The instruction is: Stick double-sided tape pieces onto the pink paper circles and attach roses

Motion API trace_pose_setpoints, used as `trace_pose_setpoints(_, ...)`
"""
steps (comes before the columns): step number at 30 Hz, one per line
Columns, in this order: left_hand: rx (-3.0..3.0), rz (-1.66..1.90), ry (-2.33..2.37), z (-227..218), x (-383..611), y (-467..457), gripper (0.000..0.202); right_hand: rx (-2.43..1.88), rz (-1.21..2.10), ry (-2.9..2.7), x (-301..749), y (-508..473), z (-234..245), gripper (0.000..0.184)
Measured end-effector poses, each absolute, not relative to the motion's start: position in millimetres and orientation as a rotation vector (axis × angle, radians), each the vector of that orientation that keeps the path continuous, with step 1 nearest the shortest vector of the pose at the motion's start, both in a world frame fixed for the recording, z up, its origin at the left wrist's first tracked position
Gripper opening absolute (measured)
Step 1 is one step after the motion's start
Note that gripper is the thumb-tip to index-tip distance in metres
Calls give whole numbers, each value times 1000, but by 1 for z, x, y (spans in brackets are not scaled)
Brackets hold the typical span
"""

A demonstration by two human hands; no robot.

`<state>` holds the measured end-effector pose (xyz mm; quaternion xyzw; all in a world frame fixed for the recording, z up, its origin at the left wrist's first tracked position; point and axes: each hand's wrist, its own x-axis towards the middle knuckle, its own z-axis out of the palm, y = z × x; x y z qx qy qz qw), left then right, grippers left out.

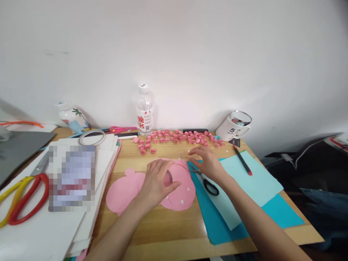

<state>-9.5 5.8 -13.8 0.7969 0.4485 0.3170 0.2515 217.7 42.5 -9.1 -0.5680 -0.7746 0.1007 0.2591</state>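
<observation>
My left hand (157, 179) lies on a pink paper cut-out (181, 188) on the wooden table, fingers curled over its upper edge and thumb stretched out across it. Small white squares dot the pink paper. My right hand (206, 161) rests palm down at the paper's right edge, fingers extended toward the left, over the blades of small black-handled scissors (209, 185). Behind both hands lie several small pink paper roses (179, 137) in a loose row.
Light and darker blue sheets (252, 181) lie right, with a red pen (243, 160) on them. A water bottle (144, 108) and white mug (235, 127) stand by the wall. Left: a white paper stack (67, 217), tape roll (91, 137), large red-and-yellow scissors (24, 199).
</observation>
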Motion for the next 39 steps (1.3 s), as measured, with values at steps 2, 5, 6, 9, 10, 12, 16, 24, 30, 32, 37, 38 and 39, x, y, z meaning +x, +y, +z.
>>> trace_pose_setpoints(2,2247,772,1211,-13,-11,6,67,-1528,355,-2189,224,23,-1,16)
trace_pose_setpoints(5,2276,634,1226,-10,-13,7,90,-1596,397,-2256,230,1,2,21)
trace_pose_setpoints(6,2280,596,1237,-9,-13,8,95,-1623,391,-2263,231,-2,0,21)
trace_pose_setpoints(9,2286,517,1289,-7,-13,10,101,-1676,317,-2265,233,-7,-10,19)
trace_pose_setpoints(10,2287,495,1306,-7,-14,11,100,-1692,283,-2265,233,-7,-14,20)
trace_pose_setpoints(12,2287,469,1324,-7,-15,12,98,-1738,202,-2272,233,-6,-19,25)
trace_pose_setpoints(16,2291,489,1300,-7,-17,11,90,-1837,6,-2217,227,-9,-17,31)
trace_pose_setpoints(24,2356,463,1274,-4,-12,8,76,-1812,707,-1932,202,-21,-5,14)
trace_pose_setpoints(30,2405,494,1337,-10,-12,6,71,-1713,926,-1804,198,-22,-8,20)
trace_pose_setpoints(32,2364,558,1450,-11,-13,6,68,-1710,886,-1773,198,-21,-5,15)
trace_pose_setpoints(37,2167,773,1703,-10,-13,8,50,-1652,695,-1733,200,-18,11,18)
trace_pose_setpoints(38,2109,850,1694,-9,-13,8,43,-1623,714,-1698,200,-16,14,19)
trace_pose_setpoints(39,2038,930,1662,-7,-12,8,36,-1594,770,-1647,200,-14,17,20)
